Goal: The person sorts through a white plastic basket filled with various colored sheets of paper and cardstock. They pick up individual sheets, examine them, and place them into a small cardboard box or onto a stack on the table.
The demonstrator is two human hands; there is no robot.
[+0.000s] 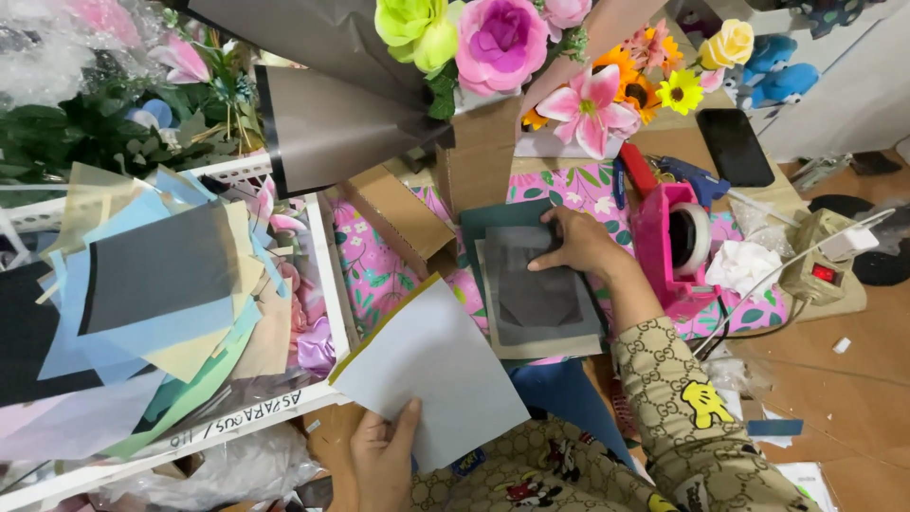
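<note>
Left hand (384, 460) pinched pale paper sheet (431, 374); right hand (578, 242) pressed flat on grey sheet stack (536, 299); stacking underway, loose sheets (156, 303) remained

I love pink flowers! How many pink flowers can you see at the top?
4: a big pink rose, a pink lily below it, part of a pink bloom at the top edge, and another lily at left. More may be hidden under the plastic.

I count two hands, left hand (384, 462) and right hand (576, 242), one pink tape dispenser (664, 242), one black phone (735, 145), and one blue glue gun (690, 176).
</note>
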